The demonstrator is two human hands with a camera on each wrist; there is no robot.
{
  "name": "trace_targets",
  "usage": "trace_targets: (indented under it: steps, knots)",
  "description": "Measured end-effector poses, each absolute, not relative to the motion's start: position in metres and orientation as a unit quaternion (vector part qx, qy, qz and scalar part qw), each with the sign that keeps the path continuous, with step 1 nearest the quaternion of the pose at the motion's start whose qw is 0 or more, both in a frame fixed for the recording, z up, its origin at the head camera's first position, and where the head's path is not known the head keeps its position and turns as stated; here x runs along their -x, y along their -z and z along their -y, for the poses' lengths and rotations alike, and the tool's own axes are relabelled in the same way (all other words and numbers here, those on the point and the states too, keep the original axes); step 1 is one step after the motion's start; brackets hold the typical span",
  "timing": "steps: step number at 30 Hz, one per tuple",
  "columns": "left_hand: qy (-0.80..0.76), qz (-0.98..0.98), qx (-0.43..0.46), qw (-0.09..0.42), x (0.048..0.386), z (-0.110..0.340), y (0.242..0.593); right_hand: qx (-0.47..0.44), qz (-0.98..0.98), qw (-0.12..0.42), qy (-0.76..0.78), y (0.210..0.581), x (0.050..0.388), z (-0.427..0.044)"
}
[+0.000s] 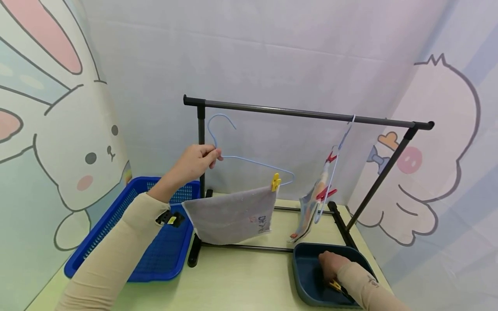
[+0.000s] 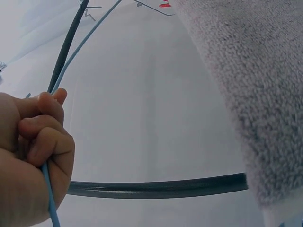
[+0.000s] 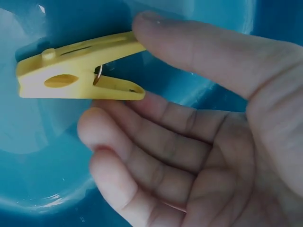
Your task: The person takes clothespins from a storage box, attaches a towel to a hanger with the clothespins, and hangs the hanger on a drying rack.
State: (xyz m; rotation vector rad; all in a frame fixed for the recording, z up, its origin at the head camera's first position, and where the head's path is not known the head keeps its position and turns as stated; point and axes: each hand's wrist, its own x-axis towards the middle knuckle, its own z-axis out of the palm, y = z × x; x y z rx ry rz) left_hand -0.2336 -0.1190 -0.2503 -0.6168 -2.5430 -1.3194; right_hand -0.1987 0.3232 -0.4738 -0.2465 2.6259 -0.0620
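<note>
My left hand (image 1: 200, 160) grips a light blue wire hanger (image 1: 256, 162) just under its hook, apart from the rack's bar. A grey towel (image 1: 233, 218) hangs from the hanger, and a yellow clothespin (image 1: 276, 182) clips its right corner. In the left wrist view the fingers curl round the blue wire (image 2: 85, 42), with the fuzzy towel (image 2: 255, 85) close by at right. My right hand (image 1: 332, 264) reaches into a dark teal basin (image 1: 307, 293). In the right wrist view its thumb and fingers pinch another yellow clothespin (image 3: 66, 71) by the handles.
A dark metal rack (image 1: 272, 110) stands on the pale table (image 1: 233, 285). On its right part hangs another blue hanger (image 1: 335, 168) with a patterned cloth (image 1: 309, 209) held by red clothespins (image 1: 326, 193). A blue plastic basket (image 1: 159, 255) sits at left.
</note>
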Motion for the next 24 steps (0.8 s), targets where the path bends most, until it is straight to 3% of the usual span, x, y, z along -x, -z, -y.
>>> trace_targets:
  steps: [24]
  knots:
    - [0.445, 0.866, 0.213, 0.085, 0.244, 0.118, 0.261, 0.197, -0.955, 0.201, 0.090, 0.453, 0.201, -0.320]
